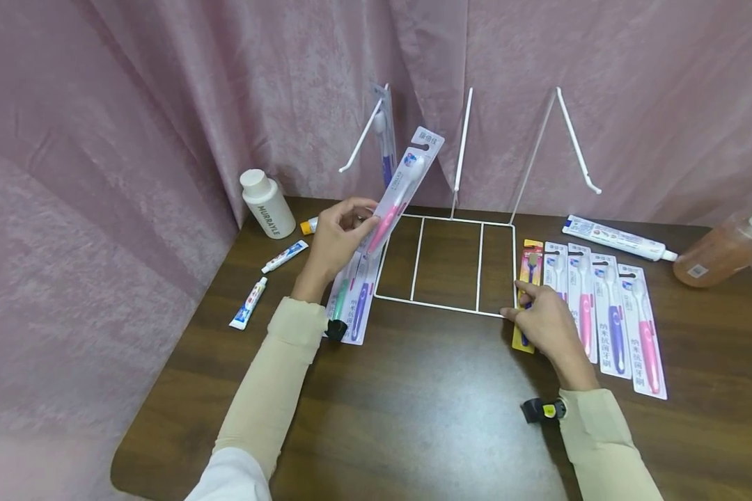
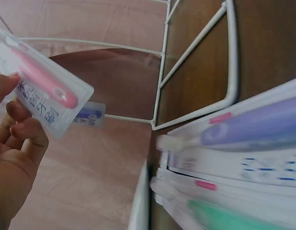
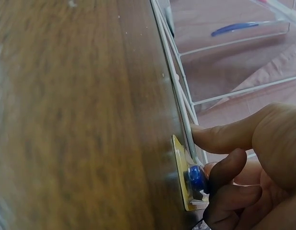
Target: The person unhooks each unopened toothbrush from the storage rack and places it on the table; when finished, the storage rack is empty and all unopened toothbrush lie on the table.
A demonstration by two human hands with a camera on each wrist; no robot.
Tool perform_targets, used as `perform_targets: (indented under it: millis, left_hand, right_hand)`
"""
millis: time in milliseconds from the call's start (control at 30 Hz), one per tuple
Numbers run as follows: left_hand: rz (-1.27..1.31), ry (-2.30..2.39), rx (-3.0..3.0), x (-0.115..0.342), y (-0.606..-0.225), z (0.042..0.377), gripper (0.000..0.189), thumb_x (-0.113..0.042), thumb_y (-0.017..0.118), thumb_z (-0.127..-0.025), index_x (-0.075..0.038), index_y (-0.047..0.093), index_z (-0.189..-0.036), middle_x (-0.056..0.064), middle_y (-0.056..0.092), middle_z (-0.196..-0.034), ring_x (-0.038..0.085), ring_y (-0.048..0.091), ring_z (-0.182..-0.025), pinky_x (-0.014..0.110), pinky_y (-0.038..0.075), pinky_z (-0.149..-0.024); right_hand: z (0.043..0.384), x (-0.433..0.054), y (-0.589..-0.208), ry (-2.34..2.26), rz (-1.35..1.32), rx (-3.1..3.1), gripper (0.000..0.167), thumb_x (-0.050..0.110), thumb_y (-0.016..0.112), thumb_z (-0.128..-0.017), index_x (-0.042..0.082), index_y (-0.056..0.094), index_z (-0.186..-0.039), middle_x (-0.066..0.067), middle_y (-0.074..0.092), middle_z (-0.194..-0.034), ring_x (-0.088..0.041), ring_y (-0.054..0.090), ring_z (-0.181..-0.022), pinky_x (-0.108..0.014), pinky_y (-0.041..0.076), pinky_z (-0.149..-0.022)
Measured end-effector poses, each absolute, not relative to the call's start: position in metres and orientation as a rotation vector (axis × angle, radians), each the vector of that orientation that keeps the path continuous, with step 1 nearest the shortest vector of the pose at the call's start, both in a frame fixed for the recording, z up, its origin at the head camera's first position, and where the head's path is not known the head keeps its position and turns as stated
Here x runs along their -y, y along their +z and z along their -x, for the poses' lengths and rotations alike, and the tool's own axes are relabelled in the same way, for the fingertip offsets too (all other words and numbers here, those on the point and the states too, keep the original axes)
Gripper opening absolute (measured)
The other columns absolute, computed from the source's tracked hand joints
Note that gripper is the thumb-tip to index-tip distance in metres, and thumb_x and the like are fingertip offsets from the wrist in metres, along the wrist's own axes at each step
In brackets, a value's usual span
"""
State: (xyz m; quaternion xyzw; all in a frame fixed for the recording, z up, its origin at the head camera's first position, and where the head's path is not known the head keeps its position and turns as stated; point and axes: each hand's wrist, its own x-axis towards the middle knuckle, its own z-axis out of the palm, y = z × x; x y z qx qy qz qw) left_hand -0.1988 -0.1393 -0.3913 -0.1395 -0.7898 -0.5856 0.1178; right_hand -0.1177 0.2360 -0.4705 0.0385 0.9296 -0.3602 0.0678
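Note:
My left hand (image 1: 340,233) pinches a packaged pink toothbrush (image 1: 388,216) between thumb and fingers, tilted up near the left hook of a white wire display rack (image 1: 439,303). On that hook hangs another packaged toothbrush (image 1: 385,142), with a purple handle. Below the left hand lie packs with a green toothbrush (image 1: 340,299) and a purple toothbrush (image 1: 360,309). My right hand (image 1: 544,319) grips the rack's front right corner, thumb and forefinger at the wires. Its other fingers curl over a toothbrush in a yellow pack (image 1: 523,339), partly hidden by the hand.
Several packaged toothbrushes (image 1: 645,334) lie in a row at the right. Behind them are a large toothpaste tube (image 1: 620,238) and an amber pump bottle (image 1: 717,250). A white bottle (image 1: 268,205) and small tubes (image 1: 248,303) stand or lie at the left. A pink curtain (image 1: 182,125) hangs behind.

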Motion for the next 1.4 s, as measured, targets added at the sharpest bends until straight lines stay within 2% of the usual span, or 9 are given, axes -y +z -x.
perform_targets:
  millis: [200, 400, 633, 800, 900, 1033, 1200, 1400]
  left_hand:
    - [0.367, -1.701, 2.404, 0.156, -0.405, 0.175, 0.028, -0.009, 0.084, -0.104, -0.005, 0.083, -0.132, 0.019, 0.081, -0.103, 0.010, 0.057, -0.076, 0.020, 0.045, -0.070]
    - [0.308, -1.719, 2.429, 0.180, -0.424, 0.155, 0.029, -0.007, 0.082, -0.105, -0.002, 0.082, -0.133, 0.025, 0.079, -0.104, 0.009, 0.059, -0.075, 0.018, 0.047, -0.067]
    - [0.212, -1.775, 2.410, 0.205, -0.440, 0.136, 0.027, -0.005, 0.082, -0.105, 0.001, 0.081, -0.131, 0.025, 0.079, -0.103, 0.006, 0.061, -0.075, 0.017, 0.049, -0.068]
    - [0.131, -1.774, 2.398, 0.218, -0.444, 0.128, 0.028, -0.004, 0.081, -0.105, 0.002, 0.079, -0.133, 0.028, 0.077, -0.107, 0.005, 0.065, -0.078, 0.016, 0.052, -0.071]
    - [0.085, -1.764, 2.418, 0.226, -0.445, 0.124, 0.030, -0.004, 0.080, -0.106, 0.003, 0.078, -0.135, 0.032, 0.077, -0.110, 0.006, 0.067, -0.080, 0.016, 0.053, -0.072]
    - [0.019, -1.750, 2.484, 0.232, -0.447, 0.123, 0.031, -0.004, 0.076, -0.108, 0.003, 0.075, -0.138, 0.034, 0.077, -0.112, 0.009, 0.067, -0.079, 0.017, 0.053, -0.072]
    - [-0.065, -1.659, 2.599, 0.236, -0.449, 0.122, 0.033, -0.005, 0.072, -0.109, 0.001, 0.074, -0.141, 0.029, 0.077, -0.110, 0.011, 0.063, -0.076, 0.020, 0.049, -0.069]
    - [-0.061, -1.543, 2.746, 0.249, -0.464, 0.128, 0.039, -0.010, 0.069, -0.107, -0.003, 0.073, -0.145, 0.012, 0.076, -0.103, 0.013, 0.058, -0.073, 0.029, 0.048, -0.068]
  right_hand:
    - [0.119, -0.236, -0.471, -1.098, -0.094, -2.796, 0.076, 0.026, 0.088, -0.095, -0.001, 0.062, -0.160, -0.016, 0.070, -0.116, -0.027, 0.063, -0.092, -0.037, 0.048, -0.071]
    - [0.118, -0.237, -0.472, -1.098, -0.115, -2.796, 0.076, 0.026, 0.087, -0.094, -0.001, 0.062, -0.160, -0.015, 0.069, -0.113, -0.024, 0.061, -0.088, -0.035, 0.047, -0.069]
    - [0.117, -0.236, -0.469, -1.067, -0.112, -2.781, 0.076, 0.025, 0.085, -0.098, -0.003, 0.058, -0.163, -0.020, 0.070, -0.119, -0.026, 0.064, -0.089, -0.035, 0.049, -0.068]
    - [0.120, -0.239, -0.473, -1.065, -0.106, -2.807, 0.076, 0.027, 0.088, -0.095, 0.000, 0.061, -0.161, -0.015, 0.071, -0.114, -0.022, 0.063, -0.085, -0.033, 0.049, -0.066]
    - [0.116, -0.235, -0.466, -1.075, -0.078, -2.774, 0.076, 0.023, 0.085, -0.098, -0.006, 0.056, -0.163, -0.023, 0.069, -0.118, -0.029, 0.064, -0.087, -0.035, 0.048, -0.067]
    - [0.110, -0.230, -0.456, -1.067, -0.079, -2.762, 0.076, 0.020, 0.083, -0.101, -0.009, 0.053, -0.164, -0.028, 0.070, -0.125, -0.030, 0.066, -0.091, -0.035, 0.049, -0.068]
    - [0.111, -0.231, -0.458, -1.069, -0.096, -2.765, 0.075, 0.020, 0.083, -0.100, -0.009, 0.054, -0.163, -0.026, 0.070, -0.124, -0.025, 0.065, -0.085, -0.034, 0.050, -0.066]
    - [0.113, -0.230, -0.459, -1.065, -0.097, -2.767, 0.074, 0.019, 0.082, -0.101, -0.009, 0.054, -0.163, -0.027, 0.070, -0.125, -0.027, 0.065, -0.087, -0.033, 0.050, -0.066]
